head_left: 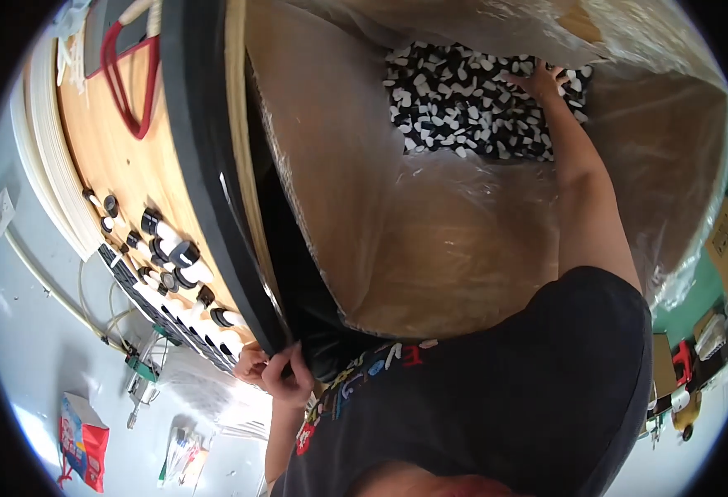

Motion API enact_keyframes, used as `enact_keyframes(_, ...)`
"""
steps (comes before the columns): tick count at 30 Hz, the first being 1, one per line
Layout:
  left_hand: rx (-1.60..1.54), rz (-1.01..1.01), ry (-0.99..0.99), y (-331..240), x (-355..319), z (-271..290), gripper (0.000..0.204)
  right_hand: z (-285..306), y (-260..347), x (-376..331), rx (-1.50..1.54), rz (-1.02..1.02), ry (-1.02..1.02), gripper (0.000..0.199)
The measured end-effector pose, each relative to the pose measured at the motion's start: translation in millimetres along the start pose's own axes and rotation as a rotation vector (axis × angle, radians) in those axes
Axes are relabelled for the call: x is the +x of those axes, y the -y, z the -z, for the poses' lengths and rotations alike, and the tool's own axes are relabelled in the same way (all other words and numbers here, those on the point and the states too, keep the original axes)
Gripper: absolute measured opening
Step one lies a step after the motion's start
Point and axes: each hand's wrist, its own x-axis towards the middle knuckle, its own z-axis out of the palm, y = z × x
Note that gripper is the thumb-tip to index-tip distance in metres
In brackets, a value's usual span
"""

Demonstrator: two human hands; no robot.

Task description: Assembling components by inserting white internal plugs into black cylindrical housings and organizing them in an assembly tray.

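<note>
Deep in the plastic-lined cardboard box (pixel 430 248), the right hand (pixel 538 80) spreads its fingers over the black-and-white small parts (pixel 463 99) at the bottom. The left hand (pixel 285 374) pinches the box's black edge (pixel 207 182), apparently steadying it beside the table (pixel 132 157).

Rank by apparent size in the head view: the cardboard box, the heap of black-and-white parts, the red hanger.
1. Cardboard box, clearly largest.
2. Heap of black-and-white parts.
3. Red hanger, smallest, though the fisheye rim distorts it.
</note>
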Motion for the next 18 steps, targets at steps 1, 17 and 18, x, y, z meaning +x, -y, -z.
enact_keyframes(1,0.019,0.011,0.012,-1.1,-1.5,-1.3,0.038,-11.4,17.2,-0.8,0.017,-0.034,-0.030,0.132)
enact_keyframes(17,0.066,0.004,-0.011,-1.9,-2.6,0.5,0.033,-88.8,73.3,-66.8,0.144,0.252,0.042,0.102)
enact_keyframes(18,0.058,-0.003,-0.019,-3.2,-1.8,-1.0,0.033,-94.6,67.7,-71.3,0.191,0.245,0.082,0.099)
